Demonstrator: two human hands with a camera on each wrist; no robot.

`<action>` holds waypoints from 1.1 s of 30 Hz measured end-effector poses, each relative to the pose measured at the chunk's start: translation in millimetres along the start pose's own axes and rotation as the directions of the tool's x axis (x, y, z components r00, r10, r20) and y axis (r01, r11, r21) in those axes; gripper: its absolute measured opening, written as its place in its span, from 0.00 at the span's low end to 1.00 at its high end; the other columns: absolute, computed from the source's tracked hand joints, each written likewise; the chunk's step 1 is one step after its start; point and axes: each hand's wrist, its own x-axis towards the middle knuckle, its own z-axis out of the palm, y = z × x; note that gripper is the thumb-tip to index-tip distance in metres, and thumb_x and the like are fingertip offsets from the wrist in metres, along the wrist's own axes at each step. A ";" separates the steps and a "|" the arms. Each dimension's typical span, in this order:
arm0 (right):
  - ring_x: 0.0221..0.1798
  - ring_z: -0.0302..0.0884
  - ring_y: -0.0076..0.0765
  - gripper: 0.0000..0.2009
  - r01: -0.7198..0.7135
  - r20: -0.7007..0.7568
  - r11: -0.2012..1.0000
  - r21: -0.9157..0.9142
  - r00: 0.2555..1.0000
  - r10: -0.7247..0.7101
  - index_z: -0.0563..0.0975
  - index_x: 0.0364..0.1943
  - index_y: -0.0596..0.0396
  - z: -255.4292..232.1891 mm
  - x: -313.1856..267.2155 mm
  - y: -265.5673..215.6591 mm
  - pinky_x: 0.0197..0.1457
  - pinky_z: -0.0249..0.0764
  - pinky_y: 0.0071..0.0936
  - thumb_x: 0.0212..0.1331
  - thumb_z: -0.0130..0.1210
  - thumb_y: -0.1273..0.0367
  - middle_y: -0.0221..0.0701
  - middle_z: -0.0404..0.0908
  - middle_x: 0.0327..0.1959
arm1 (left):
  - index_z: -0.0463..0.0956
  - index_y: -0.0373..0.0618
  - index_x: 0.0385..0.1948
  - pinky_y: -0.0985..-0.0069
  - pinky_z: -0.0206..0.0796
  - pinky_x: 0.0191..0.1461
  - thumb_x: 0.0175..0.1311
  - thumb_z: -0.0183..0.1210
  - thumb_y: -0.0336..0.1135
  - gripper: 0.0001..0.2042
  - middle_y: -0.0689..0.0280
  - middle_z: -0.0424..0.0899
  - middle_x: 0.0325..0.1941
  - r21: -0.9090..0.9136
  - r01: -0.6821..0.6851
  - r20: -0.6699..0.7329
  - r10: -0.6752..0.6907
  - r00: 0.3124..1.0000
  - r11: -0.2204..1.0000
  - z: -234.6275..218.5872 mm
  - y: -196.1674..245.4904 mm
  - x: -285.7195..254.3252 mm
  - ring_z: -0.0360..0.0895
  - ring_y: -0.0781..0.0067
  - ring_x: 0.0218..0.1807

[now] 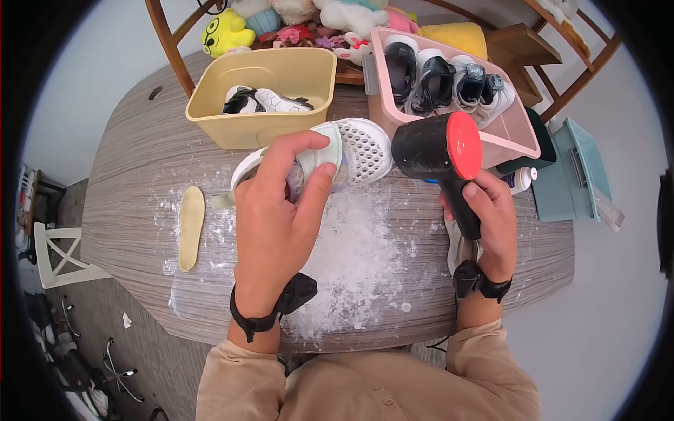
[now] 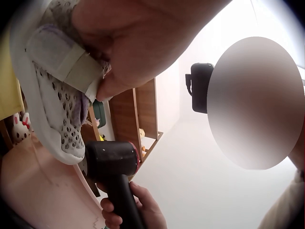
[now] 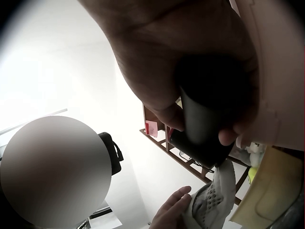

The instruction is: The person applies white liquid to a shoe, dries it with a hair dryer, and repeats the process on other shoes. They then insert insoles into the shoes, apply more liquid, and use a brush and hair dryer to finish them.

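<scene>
My left hand (image 1: 281, 203) grips a white shoe (image 1: 365, 151) with a perforated upper, thumb and index finger at its pale green strap (image 1: 324, 151). The shoe is raised over the table, its toe pointing right. In the left wrist view the strap (image 2: 83, 71) crosses the holed upper and the fingers pinch near its end. My right hand (image 1: 488, 214) holds a black hair dryer (image 1: 421, 147) with a red back cover (image 1: 464, 145) by its handle. The dryer's nozzle points left at the toe, close beside it.
White powder (image 1: 358, 259) is spread over the wooden table (image 1: 133, 147). A yellowish insole (image 1: 191, 228) lies at left. Behind stand a yellow bin (image 1: 260, 133) and a pink bin (image 1: 505, 144), both with shoes. Another shoe (image 1: 456, 245) lies beneath the right hand; a white bottle (image 1: 521, 179) stands farther right.
</scene>
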 end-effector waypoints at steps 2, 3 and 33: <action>0.27 0.74 0.22 0.17 -0.006 0.017 1.000 -0.003 1.000 0.006 0.75 0.48 0.65 -1.9 -0.2 0.1 0.31 0.72 0.19 0.61 0.52 0.65 0.33 0.79 0.29 | 0.74 0.41 0.43 0.89 0.51 0.25 0.61 0.58 0.25 0.10 0.75 0.71 0.27 0.000 -0.019 -0.016 0.019 1.000 1.000 0.7 -3.0 0.6 0.60 0.91 0.25; 0.26 0.74 0.22 0.17 -0.002 0.027 1.000 -0.006 1.000 0.002 0.75 0.48 0.65 -2.2 -0.4 0.1 0.31 0.72 0.19 0.61 0.52 0.65 0.33 0.79 0.29 | 0.74 0.41 0.43 0.89 0.51 0.25 0.61 0.58 0.25 0.10 0.75 0.71 0.27 0.008 -0.031 -0.022 0.031 0.999 0.999 0.2 -5.1 1.1 0.60 0.91 0.25; 0.29 0.73 0.20 0.17 0.014 0.048 0.999 -0.035 0.999 -0.012 0.74 0.49 0.66 -2.1 -0.7 -1.4 0.32 0.70 0.19 0.59 0.53 0.67 0.31 0.79 0.31 | 0.73 0.40 0.43 0.89 0.57 0.31 0.62 0.56 0.23 0.09 0.73 0.73 0.35 -0.054 0.080 0.018 -0.079 0.997 0.995 -0.7 -3.1 0.8 0.65 0.90 0.32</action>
